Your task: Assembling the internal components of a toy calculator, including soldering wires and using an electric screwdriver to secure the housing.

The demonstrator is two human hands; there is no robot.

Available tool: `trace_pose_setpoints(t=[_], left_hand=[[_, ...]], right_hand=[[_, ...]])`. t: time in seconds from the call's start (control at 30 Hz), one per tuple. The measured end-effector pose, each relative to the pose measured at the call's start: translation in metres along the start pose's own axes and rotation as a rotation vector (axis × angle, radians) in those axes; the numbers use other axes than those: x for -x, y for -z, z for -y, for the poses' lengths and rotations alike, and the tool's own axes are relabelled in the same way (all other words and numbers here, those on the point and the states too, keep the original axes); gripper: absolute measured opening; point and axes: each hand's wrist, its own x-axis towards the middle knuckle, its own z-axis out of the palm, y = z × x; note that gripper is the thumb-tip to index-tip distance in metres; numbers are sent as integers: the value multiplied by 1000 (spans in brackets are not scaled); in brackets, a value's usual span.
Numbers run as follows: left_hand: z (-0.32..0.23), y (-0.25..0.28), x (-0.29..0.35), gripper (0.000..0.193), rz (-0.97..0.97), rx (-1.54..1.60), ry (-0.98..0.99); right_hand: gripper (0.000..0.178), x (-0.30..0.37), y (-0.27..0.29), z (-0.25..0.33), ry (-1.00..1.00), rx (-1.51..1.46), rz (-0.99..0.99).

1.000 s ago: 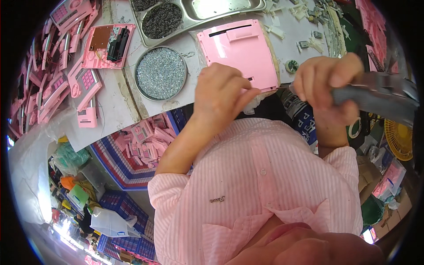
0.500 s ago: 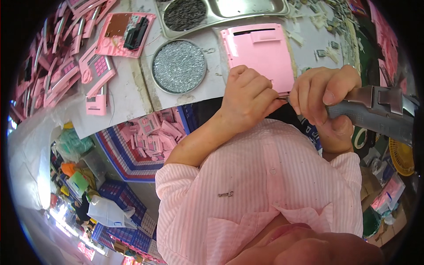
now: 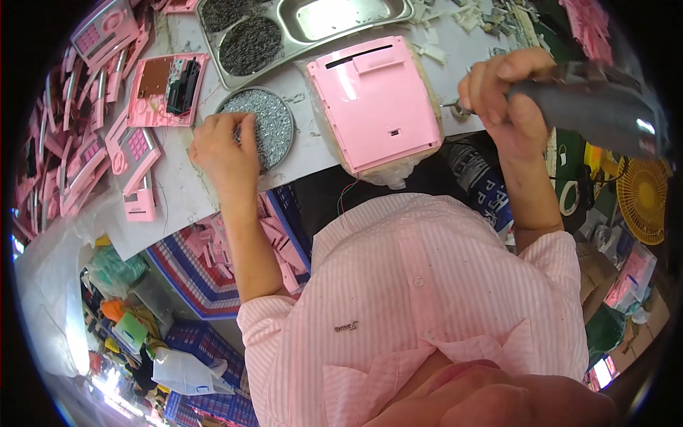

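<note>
At the left rim of a round dish of small silver screws point(image 3: 269, 121), my left hand point(image 3: 226, 151) is closed, fingers curled and thumb over the screws. Whatever its fingertips hold, if anything, is hidden. My right hand point(image 3: 509, 96) grips a dark grey electric screwdriver point(image 3: 590, 110), its thin bit pointing left toward the pink casing. That casing point(image 3: 377, 107), a flat pink plastic panel with a dark slot along its far edge and a small square opening, lies on a padded, plastic-wrapped support point(image 3: 395, 175) between my hands. The bit is apart from the dish and beside the casing's right edge.
A metal compartment tray point(image 3: 284, 53) with dark small parts stands behind the dish. At the left are an opened pink shell point(image 3: 167, 89) and a heap of pink parts point(image 3: 89, 149). Small white pieces point(image 3: 430, 51) lie at the back right. A basket point(image 3: 203, 285) stands below the table edge.
My left hand has moved left from the casing's near edge to the screw dish. The screwdriver's bit has come away from the casing's near right corner, and my right hand has risen slightly.
</note>
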Motion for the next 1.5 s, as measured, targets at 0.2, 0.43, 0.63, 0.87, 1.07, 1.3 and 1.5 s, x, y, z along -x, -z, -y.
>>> trace_pose_setpoints(t=[0.2, 0.43, 0.63, 0.87, 1.07, 1.3, 1.5], left_hand=[[-11, 3, -6, 13, 148, 338, 116], [-97, 3, -4, 15, 237, 701, -203], [-144, -26, -5, 17, 22, 641, -407], [-150, -26, -10, 16, 32, 699, -404], [-145, -22, -10, 20, -49, 556, -354], [-47, 15, -19, 20, 42, 25, 38], [-23, 8, 4, 10, 84, 28, 29]], right_hand=[[22, -12, 3, -23, 23, -25, -14], [26, -7, -5, -41, -33, 62, -29], [31, -25, 0, -16, -42, -37, 37], [35, -34, -26, 11, -21, -153, 113], [31, -38, -32, -3, -26, -166, 130], [24, -67, 35, -59, 111, -101, -20], [19, -72, 18, -84, 58, -70, -110]])
